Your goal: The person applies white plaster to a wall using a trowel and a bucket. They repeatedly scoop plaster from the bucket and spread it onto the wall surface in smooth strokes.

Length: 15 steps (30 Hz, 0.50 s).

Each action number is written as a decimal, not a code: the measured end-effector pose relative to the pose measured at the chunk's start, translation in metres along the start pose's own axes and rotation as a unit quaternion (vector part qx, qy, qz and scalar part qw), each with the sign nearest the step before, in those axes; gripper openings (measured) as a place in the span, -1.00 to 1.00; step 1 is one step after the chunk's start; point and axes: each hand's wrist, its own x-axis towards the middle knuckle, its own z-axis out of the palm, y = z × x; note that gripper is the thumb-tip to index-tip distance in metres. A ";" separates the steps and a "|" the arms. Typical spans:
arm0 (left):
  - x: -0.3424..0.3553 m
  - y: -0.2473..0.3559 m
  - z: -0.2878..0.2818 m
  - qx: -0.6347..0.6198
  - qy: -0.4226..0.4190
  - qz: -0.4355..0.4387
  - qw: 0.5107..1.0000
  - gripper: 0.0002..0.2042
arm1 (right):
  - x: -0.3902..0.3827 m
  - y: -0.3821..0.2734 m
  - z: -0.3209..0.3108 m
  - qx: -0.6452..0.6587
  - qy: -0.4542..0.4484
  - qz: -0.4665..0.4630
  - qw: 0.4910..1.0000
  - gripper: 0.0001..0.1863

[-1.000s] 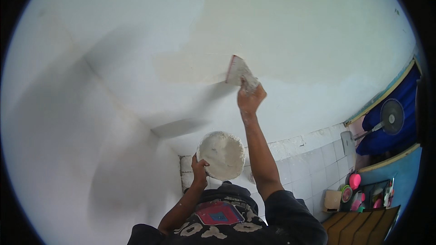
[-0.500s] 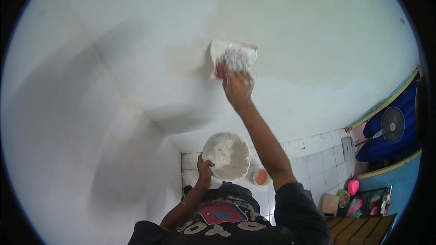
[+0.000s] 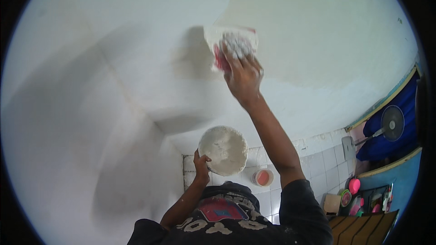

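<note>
My right hand (image 3: 244,73) reaches up to the wall and is closed on a wide, flat putty spreader (image 3: 213,36), smeared with white and showing red at its side and top corner. White paste coats the fingers pressed on it. Behind it, the wall (image 3: 299,41) has a beige area bordering whiter, coated parts. My left hand (image 3: 201,167) grips the left rim of a round bucket (image 3: 234,152), thumb over the edge. Whitish paste clings to the bucket's inner wall and bottom. The left hand's fingers under the bucket are hidden.
A small tub with orange-pink contents (image 3: 262,178) stands on the white tiled floor (image 3: 318,165) beyond my body. At right are a standing fan (image 3: 392,123), a blue curtain (image 3: 370,147), a cardboard box (image 3: 332,203) and pink kitchenware (image 3: 354,185). A wall corner runs down the left.
My right hand and the spreader have moved up the wall, and the spreader's shadow shows wider on its left. The bucket in my left hand has shifted slightly up and left.
</note>
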 end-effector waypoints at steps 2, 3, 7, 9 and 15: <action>-0.004 0.008 0.005 0.011 -0.003 -0.008 1.000 -0.28 | 0.004 0.006 0.015 -0.031 -0.051 0.039 0.997 -0.41; -0.008 0.009 0.006 0.015 0.000 -0.012 1.000 -0.28 | -0.012 0.008 0.021 -0.038 -0.134 0.071 0.988 -0.48; -0.006 0.008 0.005 -0.004 0.014 -0.017 1.000 -0.28 | -0.117 -0.006 0.058 0.000 -0.111 0.053 0.992 -0.52; -0.004 0.003 0.005 -0.016 0.009 -0.014 1.000 -0.28 | -0.149 -0.018 0.051 0.019 -0.154 0.116 0.981 -0.39; -0.008 0.012 0.008 0.012 0.017 -0.027 0.999 -0.31 | -0.083 -0.030 0.010 -0.013 -0.187 0.175 0.967 -0.33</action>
